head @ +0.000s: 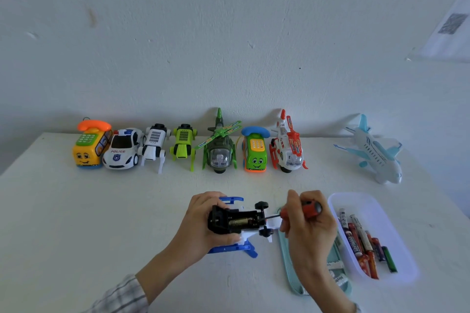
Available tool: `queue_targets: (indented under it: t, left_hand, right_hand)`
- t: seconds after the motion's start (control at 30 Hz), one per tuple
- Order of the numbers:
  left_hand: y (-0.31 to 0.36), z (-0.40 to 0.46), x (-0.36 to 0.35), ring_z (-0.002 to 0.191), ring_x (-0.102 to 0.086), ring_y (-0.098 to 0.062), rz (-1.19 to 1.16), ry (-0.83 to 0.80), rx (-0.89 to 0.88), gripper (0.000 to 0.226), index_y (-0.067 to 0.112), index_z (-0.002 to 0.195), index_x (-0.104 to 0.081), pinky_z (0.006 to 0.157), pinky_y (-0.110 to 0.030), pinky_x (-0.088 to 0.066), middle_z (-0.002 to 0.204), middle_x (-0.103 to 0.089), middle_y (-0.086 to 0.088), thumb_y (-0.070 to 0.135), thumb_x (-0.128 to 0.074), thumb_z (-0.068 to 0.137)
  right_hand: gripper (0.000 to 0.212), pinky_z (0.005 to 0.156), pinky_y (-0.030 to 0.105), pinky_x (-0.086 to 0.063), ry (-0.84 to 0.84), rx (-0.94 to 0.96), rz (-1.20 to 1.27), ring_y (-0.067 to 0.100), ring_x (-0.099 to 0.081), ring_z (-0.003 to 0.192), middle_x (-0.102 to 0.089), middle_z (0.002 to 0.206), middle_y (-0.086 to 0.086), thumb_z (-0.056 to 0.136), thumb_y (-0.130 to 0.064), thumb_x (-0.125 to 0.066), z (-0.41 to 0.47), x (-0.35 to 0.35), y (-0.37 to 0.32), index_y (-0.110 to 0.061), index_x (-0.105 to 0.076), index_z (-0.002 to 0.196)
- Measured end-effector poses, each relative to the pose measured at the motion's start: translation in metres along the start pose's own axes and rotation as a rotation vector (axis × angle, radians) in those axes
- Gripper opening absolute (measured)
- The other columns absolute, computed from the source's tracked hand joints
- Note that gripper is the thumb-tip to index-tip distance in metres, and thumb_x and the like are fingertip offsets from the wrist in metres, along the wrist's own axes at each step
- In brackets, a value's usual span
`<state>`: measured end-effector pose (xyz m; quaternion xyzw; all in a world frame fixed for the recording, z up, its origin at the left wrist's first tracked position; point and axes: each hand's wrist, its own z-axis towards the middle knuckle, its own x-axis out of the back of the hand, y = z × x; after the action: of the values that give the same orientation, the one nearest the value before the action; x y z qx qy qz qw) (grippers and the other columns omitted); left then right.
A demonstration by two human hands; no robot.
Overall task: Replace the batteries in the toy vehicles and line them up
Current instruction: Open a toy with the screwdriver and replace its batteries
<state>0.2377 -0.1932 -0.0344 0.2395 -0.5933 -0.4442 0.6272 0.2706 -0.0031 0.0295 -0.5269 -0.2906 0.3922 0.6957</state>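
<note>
Blue-and-white toy helicopter (pixel 236 223) lies belly-up in left hand's (pixel 203 221) grip, battery bay open, right hand (pixel 309 223) clenched round red-handled screwdriver (pixel 300 211), tip at bay edge.

Soft, even daylight; faint shadows on the wall (pixel 229 33) behind the toys. Wide-angle bending curves the desk (pixel 76 211) edges; corners slightly blurred.

Blue-and-white toy helicopter (pixel 236 226) lies belly-up, battery bay open, one battery inside; seven toy vehicles (pixel 188 146) line the wall; batteries (pixel 363 241) fill a tray.
</note>
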Motion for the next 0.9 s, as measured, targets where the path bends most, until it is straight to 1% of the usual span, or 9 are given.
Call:
queue_targets:
  t: [0.1,0.2,0.37,0.43,0.5,0.6,0.7,0.77,0.9]
  left_hand:
    - [0.000,-0.001,0.000,0.119,-0.037,0.004,-0.016,-0.006,0.005,0.051,0.033,0.091,-0.063,0.091,0.000,-0.026,0.120,-0.051,0.021,0.056,-0.080,0.049]
    - [0.002,-0.002,0.001,0.121,-0.036,0.003,-0.013,-0.008,-0.007,0.051,0.032,0.093,-0.064,0.091,0.001,-0.026,0.121,-0.050,0.021,0.055,-0.081,0.050]
    - [0.001,-0.005,-0.001,0.121,-0.036,0.003,0.006,-0.008,-0.034,0.049,0.032,0.093,-0.064,0.093,0.000,-0.026,0.121,-0.050,0.020,0.051,-0.083,0.052]
    - [0.001,-0.006,-0.001,0.121,-0.036,0.004,0.008,-0.002,-0.036,0.049,0.031,0.093,-0.065,0.093,0.000,-0.026,0.121,-0.051,0.020,0.048,-0.085,0.052]
    - [0.002,-0.006,-0.002,0.120,-0.036,0.004,0.013,0.009,-0.042,0.048,0.030,0.093,-0.065,0.092,0.000,-0.025,0.120,-0.051,0.020,0.042,-0.089,0.053]
    - [0.002,-0.005,-0.003,0.119,-0.037,0.003,0.018,0.033,-0.059,0.049,0.028,0.092,-0.065,0.092,0.000,-0.025,0.118,-0.052,0.021,0.043,-0.088,0.052]
    - [0.000,-0.006,-0.004,0.118,-0.040,0.001,0.007,0.045,-0.065,0.048,0.034,0.089,-0.062,0.092,-0.002,-0.027,0.116,-0.052,0.026,0.052,-0.083,0.050]
    - [-0.001,-0.005,-0.004,0.119,-0.040,0.001,0.007,0.050,-0.071,0.047,0.039,0.087,-0.059,0.092,-0.002,-0.027,0.117,-0.050,0.028,0.054,-0.082,0.049]
    - [-0.001,-0.005,-0.005,0.120,-0.039,0.002,0.008,0.055,-0.067,0.051,0.043,0.090,-0.057,0.092,-0.001,-0.027,0.119,-0.047,0.032,0.056,-0.081,0.048]
  right_hand:
    - [0.026,0.033,0.025,-0.035,0.089,-0.171,0.119,0.025,-0.044,0.035,-0.054,0.052,0.018,0.092,-0.005,-0.057,0.008,0.007,0.002,0.003,-0.045,0.069]
    - [0.026,0.032,0.024,-0.032,0.123,-0.365,0.269,0.023,-0.042,0.032,-0.056,0.050,0.014,0.094,-0.008,-0.054,0.016,0.011,0.009,-0.003,-0.044,0.070]
    - [0.030,0.034,0.025,-0.037,-0.002,-0.614,0.446,0.021,-0.046,0.035,-0.059,0.055,0.015,0.094,-0.013,-0.055,0.027,0.001,0.010,-0.008,-0.045,0.066]
    - [0.028,0.039,0.026,-0.044,-0.050,-0.670,0.535,0.022,-0.052,0.042,-0.059,0.058,0.015,0.093,-0.010,-0.053,0.037,-0.003,0.008,-0.006,-0.048,0.066]
    - [0.019,0.045,0.028,-0.052,-0.078,-0.668,0.565,0.023,-0.058,0.047,-0.060,0.059,0.012,0.092,-0.005,-0.052,0.052,-0.008,0.013,-0.004,-0.050,0.073]
    - [0.008,0.057,0.031,-0.058,-0.155,-0.624,0.423,0.027,-0.065,0.058,-0.066,0.069,0.015,0.088,0.001,-0.059,0.067,-0.014,0.036,-0.001,-0.054,0.083]
    - [0.020,0.062,0.031,-0.055,-0.313,-0.513,0.001,0.025,-0.063,0.066,-0.067,0.085,0.019,0.078,-0.004,-0.073,0.068,-0.018,0.062,-0.002,-0.057,0.090]
    - [0.025,0.066,0.032,-0.054,-0.404,-0.404,-0.253,0.022,-0.064,0.071,-0.069,0.082,0.013,0.070,-0.007,-0.081,0.067,-0.021,0.074,-0.006,-0.060,0.085]
    - [0.023,0.075,0.039,-0.057,-0.523,-0.333,-0.460,0.020,-0.066,0.075,-0.070,0.075,0.001,0.066,-0.014,-0.085,0.071,-0.027,0.084,-0.016,-0.065,0.077]
